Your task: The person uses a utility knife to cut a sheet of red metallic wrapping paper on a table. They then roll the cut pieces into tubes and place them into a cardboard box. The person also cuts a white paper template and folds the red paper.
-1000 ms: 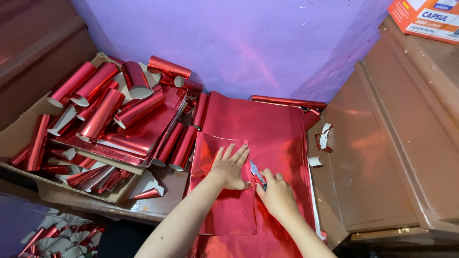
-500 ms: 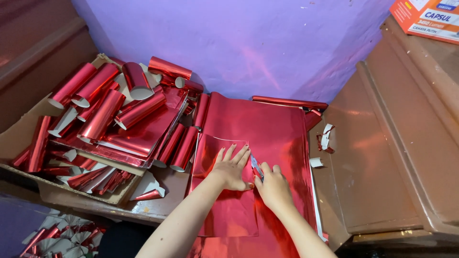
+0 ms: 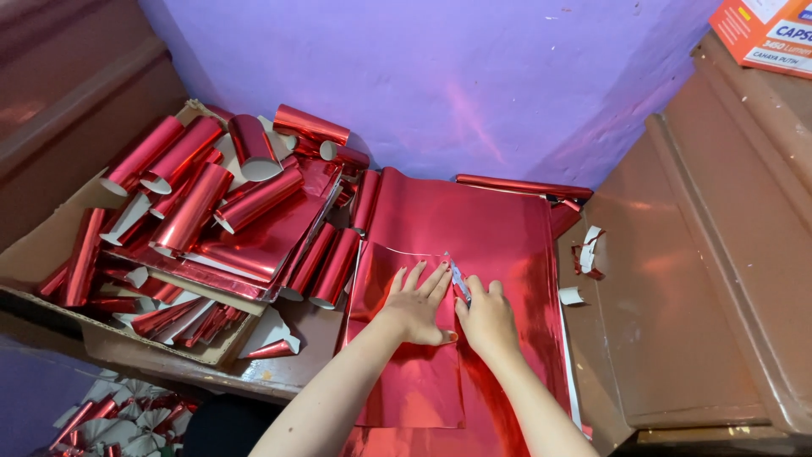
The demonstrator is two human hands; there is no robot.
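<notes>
Here my left hand lies flat, fingers spread wide, on the small red foil sheet, which rests on the larger foil stack near the worktop's front edge; my right hand pinches a small blade at the sheet's right edge; to cut well, I judge the sheet needs firm pressure and a straight, slow blade; both wrists stay low.

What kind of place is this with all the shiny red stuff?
Probably a small home craft workshop. A cardboard tray is heaped with rolled tubes of shiny red foil, both hands press a flat red foil sheet, and paper offcuts litter the floor below.
</notes>
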